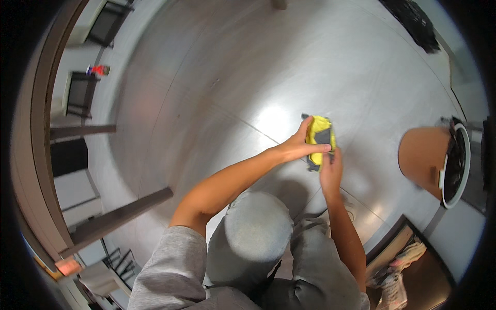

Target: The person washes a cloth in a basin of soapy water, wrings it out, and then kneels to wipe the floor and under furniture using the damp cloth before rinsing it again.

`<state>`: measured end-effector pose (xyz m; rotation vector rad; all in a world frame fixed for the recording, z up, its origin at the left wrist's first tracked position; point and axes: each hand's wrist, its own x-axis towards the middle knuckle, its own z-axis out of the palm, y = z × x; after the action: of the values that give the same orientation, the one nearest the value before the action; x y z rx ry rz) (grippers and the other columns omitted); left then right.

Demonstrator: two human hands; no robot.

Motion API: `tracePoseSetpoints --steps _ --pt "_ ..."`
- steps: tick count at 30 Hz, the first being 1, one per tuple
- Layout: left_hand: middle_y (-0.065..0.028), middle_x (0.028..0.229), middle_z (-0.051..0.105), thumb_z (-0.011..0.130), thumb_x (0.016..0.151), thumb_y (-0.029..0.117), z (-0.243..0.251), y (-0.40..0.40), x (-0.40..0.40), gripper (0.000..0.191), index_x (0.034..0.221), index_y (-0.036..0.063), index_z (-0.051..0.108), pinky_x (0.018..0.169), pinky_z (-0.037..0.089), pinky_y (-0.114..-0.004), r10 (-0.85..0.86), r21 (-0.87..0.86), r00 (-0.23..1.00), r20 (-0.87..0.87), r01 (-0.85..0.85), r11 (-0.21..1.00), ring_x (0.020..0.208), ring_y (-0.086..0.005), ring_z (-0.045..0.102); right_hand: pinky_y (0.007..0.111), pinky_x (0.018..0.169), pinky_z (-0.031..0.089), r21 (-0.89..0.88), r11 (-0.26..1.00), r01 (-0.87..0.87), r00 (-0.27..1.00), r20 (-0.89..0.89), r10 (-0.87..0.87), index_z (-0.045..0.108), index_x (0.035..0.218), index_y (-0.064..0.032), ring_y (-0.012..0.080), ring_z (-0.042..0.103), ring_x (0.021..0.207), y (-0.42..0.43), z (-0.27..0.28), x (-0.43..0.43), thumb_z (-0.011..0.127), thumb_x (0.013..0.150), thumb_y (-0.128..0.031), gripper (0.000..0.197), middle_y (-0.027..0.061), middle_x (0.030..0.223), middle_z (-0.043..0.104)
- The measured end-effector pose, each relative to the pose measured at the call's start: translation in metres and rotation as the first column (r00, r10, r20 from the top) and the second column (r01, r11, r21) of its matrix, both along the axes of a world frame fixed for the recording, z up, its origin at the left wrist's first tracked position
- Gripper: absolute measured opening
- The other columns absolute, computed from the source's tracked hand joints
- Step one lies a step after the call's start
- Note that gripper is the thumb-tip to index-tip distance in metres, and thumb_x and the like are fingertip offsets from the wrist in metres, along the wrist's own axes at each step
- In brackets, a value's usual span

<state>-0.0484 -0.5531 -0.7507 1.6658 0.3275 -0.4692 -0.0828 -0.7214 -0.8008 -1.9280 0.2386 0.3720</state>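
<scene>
A small yellow and dark grey bundle (320, 124), apparently of cloth, is held out beyond my knees, above the floor. My left hand (300, 144) grips it from the left, with the thumb lying across its front and the fingers partly behind it. At its lower right edge, my right hand (332, 170) pinches the bundle close to my left thumb. Motion blur and my fingers hide some of its shape, so its exact kind is unclear.
The smooth grey floor (248, 69) spreads around me. To the right stands a brown bin (422, 155) with a black liner; below it, a dark-edged surface (434, 271) bears crumpled fabric. A wooden table (40, 155) with legs runs along the left. A black plastic bag (416, 25) lies upper right.
</scene>
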Motion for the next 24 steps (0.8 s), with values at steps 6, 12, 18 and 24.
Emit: tracePoseSetpoints --steps 6,12,18,24 --pt "-0.0088 0.088 0.064 0.058 0.092 0.023 -0.004 0.090 -0.042 0.019 0.092 0.0036 0.062 0.067 0.051 -0.035 0.461 -0.269 0.675 -0.576 -0.690 0.673 0.080 -0.0199 0.062 0.032 0.098 0.044 0.555 0.719 -0.418 0.836 -0.073 0.543 0.049 0.136 0.0010 0.0230 0.059 0.114 0.088 0.046 0.003 0.054 0.100 -0.013 0.038 0.0163 0.127 0.061" --pt "-0.0045 0.106 0.063 0.059 0.097 0.033 -0.003 0.236 -0.153 0.038 0.122 0.0043 0.059 0.082 0.051 -0.033 0.918 -0.187 0.269 -0.292 -0.957 0.221 0.090 -0.0186 0.062 0.028 0.093 0.046 0.631 0.682 -0.369 0.751 -0.231 0.619 0.056 0.130 -0.0033 0.0142 0.061 0.106 0.110 0.028 0.014 0.058 0.098 -0.009 0.032 0.0097 0.121 0.065" --pt "-0.0068 0.119 0.063 0.061 0.095 0.049 -0.042 0.408 -0.150 0.058 0.132 0.0045 0.056 0.089 0.048 -0.036 0.941 0.368 0.169 0.293 -0.928 0.052 0.103 -0.0201 0.059 0.028 0.092 0.048 0.498 0.697 -0.516 0.719 -0.190 0.668 0.057 0.126 -0.0030 0.0131 0.062 0.104 0.082 0.002 0.013 0.061 0.096 -0.007 0.031 0.0066 0.117 0.066" --pt "-0.0223 0.117 0.062 0.064 0.082 0.069 -0.150 0.418 -0.079 0.102 0.125 -0.0217 0.047 0.094 0.046 -0.036 0.985 0.484 0.164 0.056 -0.867 0.117 0.108 -0.0289 0.061 0.030 0.095 0.048 0.503 0.765 -0.402 0.683 -0.393 0.616 0.058 0.125 -0.0022 0.0152 0.061 0.106 0.029 -0.002 0.014 0.062 0.095 -0.007 0.030 0.0080 0.115 0.066"
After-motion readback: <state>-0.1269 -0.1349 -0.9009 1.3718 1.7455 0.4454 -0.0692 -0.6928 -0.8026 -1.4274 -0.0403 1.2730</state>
